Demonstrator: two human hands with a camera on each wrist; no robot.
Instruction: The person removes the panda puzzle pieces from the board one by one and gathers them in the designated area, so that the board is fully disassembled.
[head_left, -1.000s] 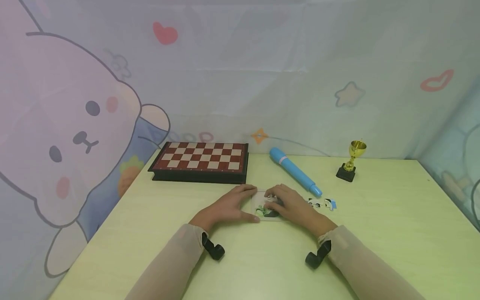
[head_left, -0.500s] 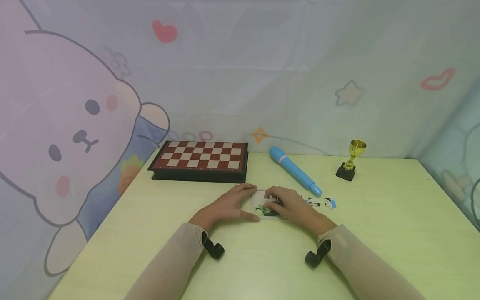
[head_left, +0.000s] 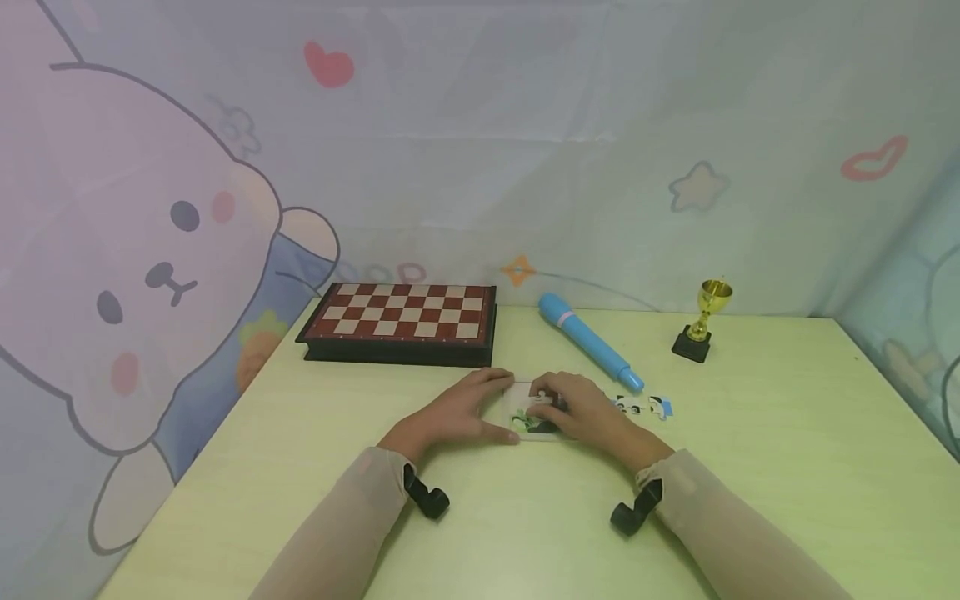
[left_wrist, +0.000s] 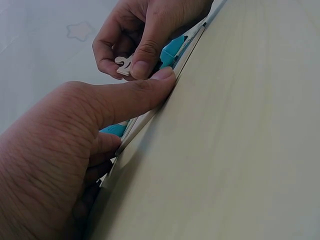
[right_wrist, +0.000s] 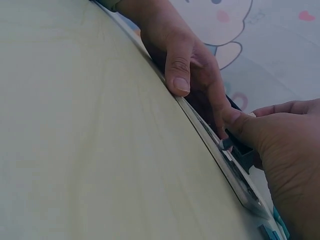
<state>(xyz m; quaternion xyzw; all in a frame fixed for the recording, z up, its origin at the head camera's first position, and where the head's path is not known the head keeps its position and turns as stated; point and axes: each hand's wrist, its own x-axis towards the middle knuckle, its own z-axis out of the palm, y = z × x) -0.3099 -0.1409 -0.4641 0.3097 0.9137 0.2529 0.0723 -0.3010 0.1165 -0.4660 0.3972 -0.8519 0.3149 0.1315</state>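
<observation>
A small jigsaw puzzle board (head_left: 516, 393) with a panda-and-green picture lies flat on the table between my hands. My left hand (head_left: 453, 412) rests at its left side, thumb along the near edge and fingers at the far corner. Over the board, my right hand (head_left: 588, 412) pinches a jigsaw puzzle piece (left_wrist: 124, 65) between thumb and fingers; its knobbed pale edge shows in the left wrist view. The right hand covers the board's right part. Loose puzzle pieces (head_left: 660, 407) with panda faces and blue lie just right of it.
Behind my left hand stands a folded chessboard box (head_left: 401, 325) in red and white. A blue capped tube (head_left: 592, 342) lies slanted beyond the right hand. Farther right is a small gold trophy (head_left: 701, 325) on a black base. A printed curtain (head_left: 480, 167) hangs behind the table.
My right fingers have shifted slightly over the board, and more of the pinched puzzle piece shows between them. The left hand keeps its place.
</observation>
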